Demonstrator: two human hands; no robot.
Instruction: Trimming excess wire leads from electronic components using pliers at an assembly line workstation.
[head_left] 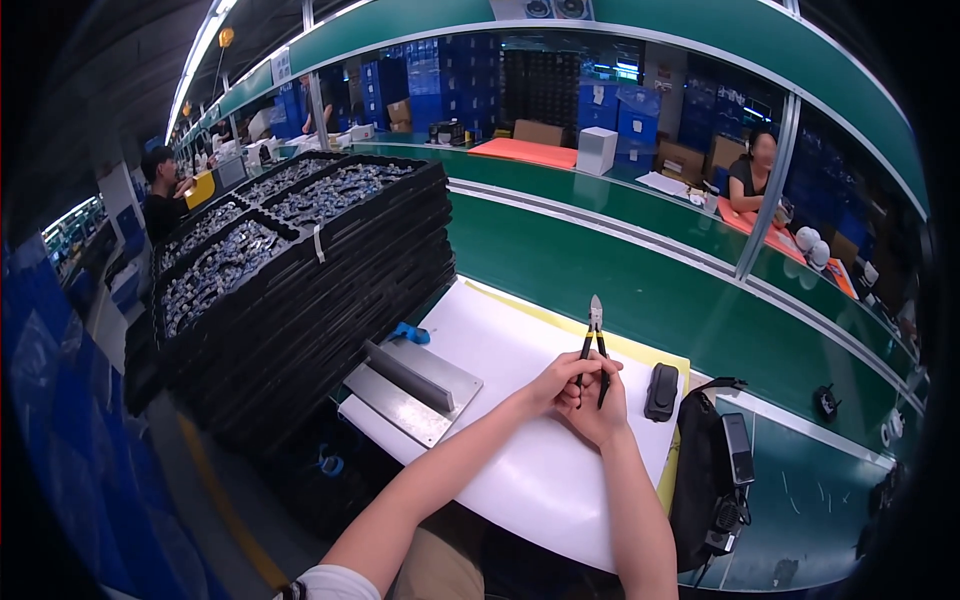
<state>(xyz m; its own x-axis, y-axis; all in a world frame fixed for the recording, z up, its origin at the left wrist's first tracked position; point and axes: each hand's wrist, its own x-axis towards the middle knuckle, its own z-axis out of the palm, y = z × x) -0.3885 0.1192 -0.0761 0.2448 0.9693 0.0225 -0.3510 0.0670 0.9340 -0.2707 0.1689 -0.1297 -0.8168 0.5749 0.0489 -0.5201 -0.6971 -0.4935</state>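
Note:
Side-cutting pliers (596, 318) with black-and-yellow handles point upward, away from me, above a white sheet (540, 470). My left hand (562, 382) comes in from the left with its fingers closed on the handles. Against it, my right hand (603, 408) is closed around the lower part of the handles, and the two hands touch. The handles are slightly apart, and nothing shows between the jaws. Some fingertips are hidden where the hands overlap. To the right of my hands lies a small black case (661, 391).
A tall stack of black trays (330, 290) filled with small parts rises at the left. In front of it sits a metal plate with an upright bar (415, 385). A black bag (695, 470) lies at the right. Beyond runs a green conveyor (600, 255); a person (750, 180) sits across it.

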